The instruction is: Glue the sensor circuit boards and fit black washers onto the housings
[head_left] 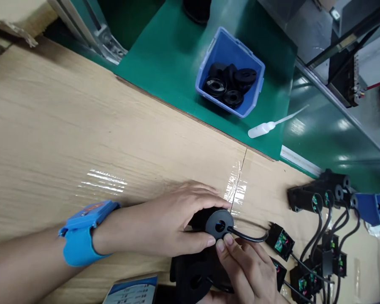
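Note:
A black cylindrical housing lies in my left hand, its fingers wrapped over the far side and its thumb along the near side. On the housing's end sits a dark grey round cap with a centre hole, and a black cable comes out beside the hole. My right hand is closed, thumb and fingertip pinching at the cap's lower edge. Below the hands, another black housing with a round end is partly hidden. The cable runs to a small black box with a green circuit board.
Several cabled black housings stand at right, near a blue holder. A blue bin of black round parts and a white dropper bottle sit on the green mat. A blue-and-white box lies at the bottom edge.

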Demonstrator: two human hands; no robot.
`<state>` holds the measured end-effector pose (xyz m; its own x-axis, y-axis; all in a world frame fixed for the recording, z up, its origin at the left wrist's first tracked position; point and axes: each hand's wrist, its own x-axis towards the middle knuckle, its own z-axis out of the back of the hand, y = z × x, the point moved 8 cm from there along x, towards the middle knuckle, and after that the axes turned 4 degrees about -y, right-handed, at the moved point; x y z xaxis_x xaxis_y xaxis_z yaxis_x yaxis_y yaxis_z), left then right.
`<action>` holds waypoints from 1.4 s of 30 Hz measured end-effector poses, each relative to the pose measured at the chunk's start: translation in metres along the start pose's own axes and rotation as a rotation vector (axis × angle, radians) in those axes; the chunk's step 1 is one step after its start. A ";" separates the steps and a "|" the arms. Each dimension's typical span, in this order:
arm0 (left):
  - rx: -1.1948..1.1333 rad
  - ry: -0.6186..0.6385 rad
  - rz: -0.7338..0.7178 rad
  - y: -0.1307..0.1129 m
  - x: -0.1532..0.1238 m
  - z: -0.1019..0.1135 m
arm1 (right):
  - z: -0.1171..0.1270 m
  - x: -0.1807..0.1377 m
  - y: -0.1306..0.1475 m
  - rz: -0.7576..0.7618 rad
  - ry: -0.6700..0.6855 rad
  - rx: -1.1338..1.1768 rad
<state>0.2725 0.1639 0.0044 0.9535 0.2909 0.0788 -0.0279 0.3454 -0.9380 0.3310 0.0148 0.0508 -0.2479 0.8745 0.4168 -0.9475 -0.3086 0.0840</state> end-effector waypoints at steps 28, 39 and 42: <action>-0.203 0.009 0.053 -0.005 0.007 0.014 | 0.003 0.004 -0.002 0.011 0.106 0.013; -0.218 0.004 0.190 0.004 0.003 0.007 | 0.002 0.005 -0.001 -0.019 0.048 0.020; -0.211 -0.002 0.195 0.005 0.002 0.005 | 0.002 0.009 -0.001 -0.023 0.015 0.020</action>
<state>0.2729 0.1708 0.0020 0.9357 0.3354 -0.1098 -0.1477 0.0896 -0.9850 0.3307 0.0221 0.0565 -0.2295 0.8869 0.4010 -0.9487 -0.2959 0.1115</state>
